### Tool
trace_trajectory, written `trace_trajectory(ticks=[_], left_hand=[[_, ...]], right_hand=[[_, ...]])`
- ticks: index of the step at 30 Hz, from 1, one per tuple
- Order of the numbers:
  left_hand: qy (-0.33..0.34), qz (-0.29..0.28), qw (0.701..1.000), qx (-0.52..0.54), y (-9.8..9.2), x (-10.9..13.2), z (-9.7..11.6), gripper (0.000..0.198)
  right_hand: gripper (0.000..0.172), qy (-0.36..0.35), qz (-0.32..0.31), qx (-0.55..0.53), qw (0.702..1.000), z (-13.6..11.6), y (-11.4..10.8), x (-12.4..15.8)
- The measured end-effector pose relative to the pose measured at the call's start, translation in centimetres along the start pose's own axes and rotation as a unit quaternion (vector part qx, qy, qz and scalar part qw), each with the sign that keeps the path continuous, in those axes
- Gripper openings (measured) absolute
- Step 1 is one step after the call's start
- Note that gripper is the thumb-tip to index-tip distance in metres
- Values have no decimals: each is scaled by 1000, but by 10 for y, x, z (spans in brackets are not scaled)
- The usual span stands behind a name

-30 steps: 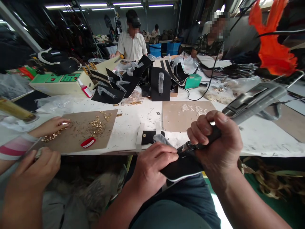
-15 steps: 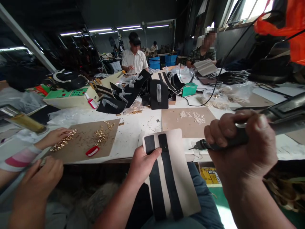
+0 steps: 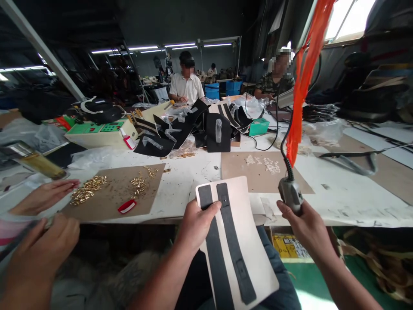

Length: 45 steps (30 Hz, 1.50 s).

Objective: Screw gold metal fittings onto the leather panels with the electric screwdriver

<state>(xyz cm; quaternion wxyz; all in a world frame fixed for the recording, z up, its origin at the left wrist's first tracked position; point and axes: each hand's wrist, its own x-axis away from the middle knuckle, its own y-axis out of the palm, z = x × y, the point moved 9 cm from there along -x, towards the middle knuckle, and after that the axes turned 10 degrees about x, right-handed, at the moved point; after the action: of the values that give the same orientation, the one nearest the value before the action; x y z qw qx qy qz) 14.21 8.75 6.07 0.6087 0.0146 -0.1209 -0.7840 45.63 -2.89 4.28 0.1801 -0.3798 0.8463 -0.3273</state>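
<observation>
My left hand (image 3: 201, 221) grips the left edge of a beige panel (image 3: 254, 241), thumb on top, above my lap at the table's front edge. Two black strips (image 3: 230, 232) run lengthwise along the panel, and small holes show in the right one. My right hand (image 3: 305, 221) is wrapped around a grey electric screwdriver (image 3: 291, 196), to the right of the panel and apart from it. The screwdriver's cable end points up, and its bit is hidden. From the cable end rises a black cord beside an orange strip (image 3: 298, 94).
A neighbour's hands (image 3: 48, 196) are at the left, near gold metal pieces (image 3: 88, 189) on a brown board and a red tag (image 3: 127, 206). Small clear pieces (image 3: 271, 165) lie on another board. Black panels (image 3: 218, 133) are heaped mid-table. Two people sit across the table.
My right hand has lowered and turned the screwdriver, so its bit no longer shows and its cord end points up. The orange strip hangs further left. The panel stays in my left hand.
</observation>
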Motion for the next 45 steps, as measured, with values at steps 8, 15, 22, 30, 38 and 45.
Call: trace_trajectory(ticks=[8,15,22,30,38,45], left_hand=[[-10,2,1000,-19,0,-7,-8,39],[39,-1,997,-63,4,-6,5,31],[122,29,981,-147,16,9,26,28],[238,48,947,-211,16,24,35,18],[356,27,893,-276,31,34,49,23],[186,69,963,-183,6,20,27,17]], right_hand=[[68,-4,-2,198,980,65,22,-14],[60,-111,266,84,954,-7,-33,36],[11,-264,-29,-190,945,-142,50,52],[13,-235,-51,-184,953,-146,71,44],[13,-238,-38,-129,962,-146,76,41],[9,-210,-124,-173,954,-149,80,37]])
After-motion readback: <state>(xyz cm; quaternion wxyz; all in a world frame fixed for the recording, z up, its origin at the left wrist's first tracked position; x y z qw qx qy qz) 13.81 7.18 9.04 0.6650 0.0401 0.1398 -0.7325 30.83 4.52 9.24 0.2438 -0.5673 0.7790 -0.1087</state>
